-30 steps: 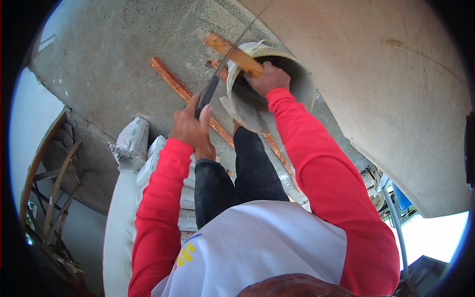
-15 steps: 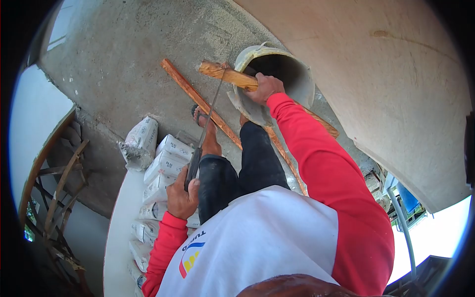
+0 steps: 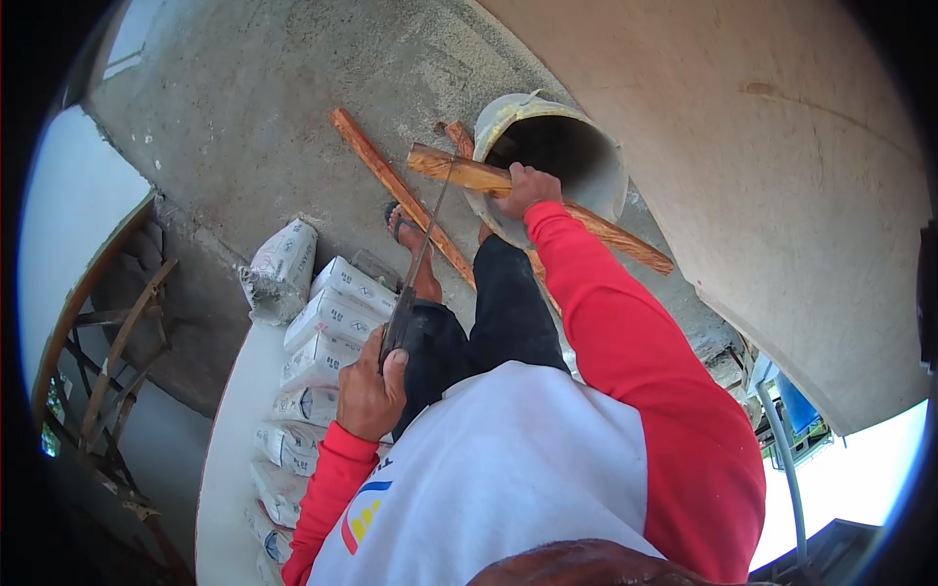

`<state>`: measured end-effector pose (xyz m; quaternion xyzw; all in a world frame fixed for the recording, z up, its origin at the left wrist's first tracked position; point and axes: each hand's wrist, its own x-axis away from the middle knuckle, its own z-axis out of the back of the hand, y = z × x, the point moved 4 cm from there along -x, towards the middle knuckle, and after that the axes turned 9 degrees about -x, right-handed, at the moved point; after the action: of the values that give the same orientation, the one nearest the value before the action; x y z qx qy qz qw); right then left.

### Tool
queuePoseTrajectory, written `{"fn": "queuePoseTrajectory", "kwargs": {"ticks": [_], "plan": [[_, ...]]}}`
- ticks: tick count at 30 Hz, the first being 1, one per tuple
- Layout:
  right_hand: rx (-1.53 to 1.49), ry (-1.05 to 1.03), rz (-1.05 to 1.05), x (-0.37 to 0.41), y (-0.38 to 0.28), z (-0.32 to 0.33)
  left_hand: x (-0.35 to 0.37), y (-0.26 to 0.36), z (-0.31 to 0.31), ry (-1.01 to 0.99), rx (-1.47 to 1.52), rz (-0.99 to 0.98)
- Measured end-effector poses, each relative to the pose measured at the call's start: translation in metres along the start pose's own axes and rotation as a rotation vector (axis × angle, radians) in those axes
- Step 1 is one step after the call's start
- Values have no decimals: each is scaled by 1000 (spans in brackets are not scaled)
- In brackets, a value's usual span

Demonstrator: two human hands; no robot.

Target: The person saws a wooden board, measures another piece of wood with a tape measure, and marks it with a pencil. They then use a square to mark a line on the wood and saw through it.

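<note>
My left hand (image 3: 371, 396) is wrapped round the dark handle of a handsaw (image 3: 422, 256). The saw's thin blade points up and away from me, and its far part meets a wooden piece (image 3: 459, 173) near the piece's left end. My right hand (image 3: 531, 189) grips this same wood further right, over the near rim of a pale bucket (image 3: 608, 190) lying on its side. The wood runs on beyond that hand to the right. How deep the blade sits in it cannot be made out.
Another reddish wooden strip (image 3: 391, 186) lies on the concrete floor (image 3: 244, 117) by my left foot. Stacked white bags (image 3: 327, 322) stand at the left, near an open bag (image 3: 283, 266). A large pale board (image 3: 782, 176) fills the right. Metal framing (image 3: 122, 352) is at far left.
The held wood and my right hand have come slightly nearer my body. The saw has moved with them, and more of a reddish piece shows behind the wood. The view has shifted a little.
</note>
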<state>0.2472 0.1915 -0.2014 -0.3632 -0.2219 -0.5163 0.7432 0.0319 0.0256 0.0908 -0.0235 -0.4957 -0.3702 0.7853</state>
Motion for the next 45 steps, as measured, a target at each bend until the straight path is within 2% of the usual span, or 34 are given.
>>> {"fn": "queuePoseTrajectory", "kwargs": {"ticks": [2, 6, 8, 12, 14, 17, 20, 23, 25, 27, 29, 32, 34, 35, 38, 39, 41, 42, 43, 45], "plan": [[0, -31, 14, -1, 1, -10, 0, -1, -5, -38, -24, 45], [-7, 3, 26, -2, 6, -13, -12, -20, -49, 27, -23, -19], [-41, 93, 63, -3, 9, -6, -27, -28, -63, 22, 24, -20], [-73, 222, 28, -11, 21, 7, -59, -16, -62, 78, 95, -117], [-63, 232, 17, -19, 23, 8, -69, -10, -60, 49, 66, -93], [-49, 217, 12, -16, 22, 4, -39, -6, -34, 8, 55, -71], [-49, 207, -9, -15, 18, 4, 30, -23, -15, -36, 13, -26], [-65, 205, -29, -18, 20, 5, 21, -24, -26, 31, 18, -102], [-69, 175, -34, -13, 21, -1, -67, -10, -56, 72, 21, -118], [-63, 171, -32, -16, 22, 2, -182, 5, -94, 273, -56, -257], [-44, 144, -66, -11, 21, 1, -215, 50, -84, 223, -59, -205], [-40, 155, -49, -20, 21, 6, -131, 25, -59, 110, 47, -145], [-54, 159, -51, -14, 18, 1, -28, -6, -41, 101, 27, -117], [-47, 175, -46, -17, 19, 3, 12, -17, -33, 208, -38, -261], [-47, 185, -39, -12, 21, -2, 38, -27, -32, 143, -26, -131], [-47, 198, -32, -16, 22, 0, 4, -27, -44, 125, 9, -112], [-32, 224, -15, -16, 21, 5, -113, -3, -72, 80, 37, -36], [-33, 240, -8, -13, 18, 5, -170, 12, -87, 327, 23, -248], [-39, 229, -14, -13, 17, 3, -213, 34, -90, 223, 35, -196], [-51, 214, -20, -12, 18, 9, -203, 33, -87, 243, 14, -217]]}}
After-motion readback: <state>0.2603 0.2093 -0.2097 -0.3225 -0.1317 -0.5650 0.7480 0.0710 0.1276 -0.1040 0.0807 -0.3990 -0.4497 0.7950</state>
